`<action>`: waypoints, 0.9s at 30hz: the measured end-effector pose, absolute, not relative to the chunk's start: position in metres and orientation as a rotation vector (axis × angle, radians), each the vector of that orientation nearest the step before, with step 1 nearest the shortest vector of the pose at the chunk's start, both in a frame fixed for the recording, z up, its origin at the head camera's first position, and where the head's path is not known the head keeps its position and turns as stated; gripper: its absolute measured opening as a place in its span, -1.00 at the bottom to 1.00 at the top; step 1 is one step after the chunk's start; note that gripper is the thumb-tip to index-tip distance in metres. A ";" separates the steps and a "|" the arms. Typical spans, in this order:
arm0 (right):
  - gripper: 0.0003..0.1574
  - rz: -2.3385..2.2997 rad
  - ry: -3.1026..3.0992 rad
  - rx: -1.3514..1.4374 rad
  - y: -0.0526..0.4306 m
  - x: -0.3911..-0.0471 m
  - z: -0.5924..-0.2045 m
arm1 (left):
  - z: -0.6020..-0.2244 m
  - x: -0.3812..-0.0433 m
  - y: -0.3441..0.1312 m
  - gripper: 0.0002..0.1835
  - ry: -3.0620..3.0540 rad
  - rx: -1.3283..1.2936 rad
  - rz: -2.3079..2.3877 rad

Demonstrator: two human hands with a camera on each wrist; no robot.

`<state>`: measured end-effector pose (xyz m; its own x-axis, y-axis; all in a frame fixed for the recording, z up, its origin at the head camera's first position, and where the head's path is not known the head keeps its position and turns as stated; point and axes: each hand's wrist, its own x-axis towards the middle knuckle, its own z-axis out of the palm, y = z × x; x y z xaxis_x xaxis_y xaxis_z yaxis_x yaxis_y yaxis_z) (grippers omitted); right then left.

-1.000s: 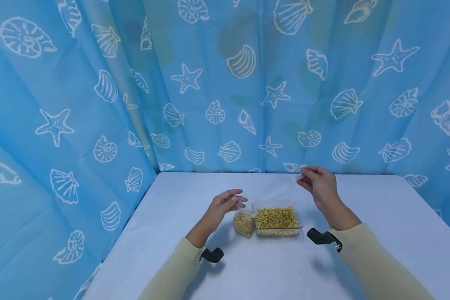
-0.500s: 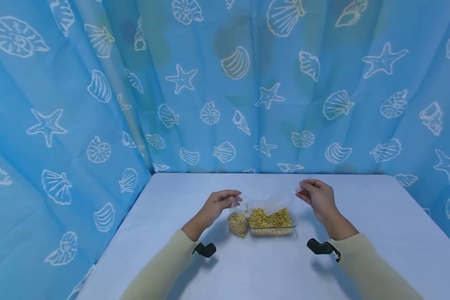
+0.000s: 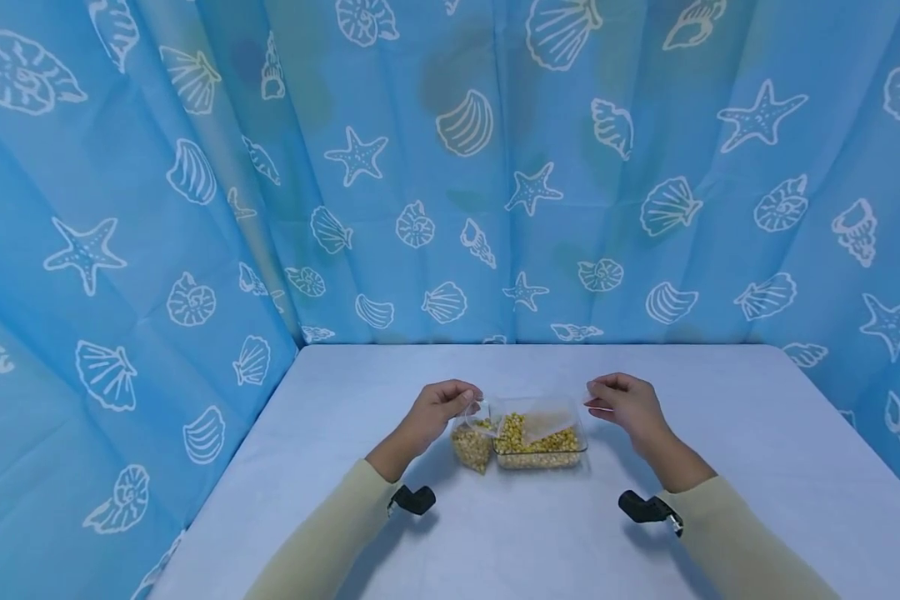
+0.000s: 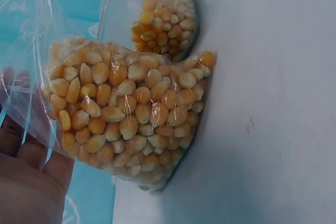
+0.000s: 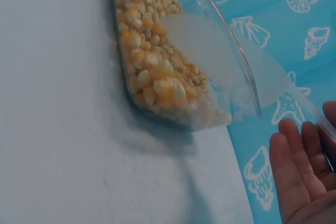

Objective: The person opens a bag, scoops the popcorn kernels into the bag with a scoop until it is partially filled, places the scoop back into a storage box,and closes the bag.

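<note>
My left hand [image 3: 429,419] pinches the top of a clear plastic bag [image 4: 39,30] of dried corn kernels [image 4: 128,111]. The bag's filled part sits upright, close beside a rectangular glass container [image 5: 253,85]. More yellow kernels [image 5: 139,51] fill that container to below its rim. My right hand [image 3: 633,408], right of the container, pinches the thin handle of a translucent whitish plastic scoop [image 5: 210,56]. The scoop's head dips over the rim and rests against or in the kernels; how deep I cannot tell.
A white-covered table [image 3: 525,542] lies under everything. Blue curtains [image 3: 390,183] with white shell and starfish prints hang at the back and left. A black wrist camera [image 3: 414,500] sits on the left sleeve, another camera [image 3: 645,507] on the right one.
My right hand has come down, and the scoop's head has dropped into the glass container over the kernels. My left hand now pinches the bag's top, its fingers having closed on it.
</note>
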<state>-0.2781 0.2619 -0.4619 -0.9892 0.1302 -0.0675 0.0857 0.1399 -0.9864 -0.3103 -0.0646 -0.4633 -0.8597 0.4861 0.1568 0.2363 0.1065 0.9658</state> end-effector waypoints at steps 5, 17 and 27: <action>-0.44 1.873 -2.466 -0.174 0.266 -0.275 -0.458 | -0.461 -0.311 -0.063 -0.69 2.167 0.722 1.849; -0.55 1.172 -2.472 0.001 0.241 -0.253 -0.434 | -0.457 -0.316 -0.058 -0.74 2.216 0.675 1.836; -0.70 0.998 -2.535 0.334 0.195 -0.242 -0.440 | -0.458 -0.318 -0.058 -0.72 2.176 0.658 1.916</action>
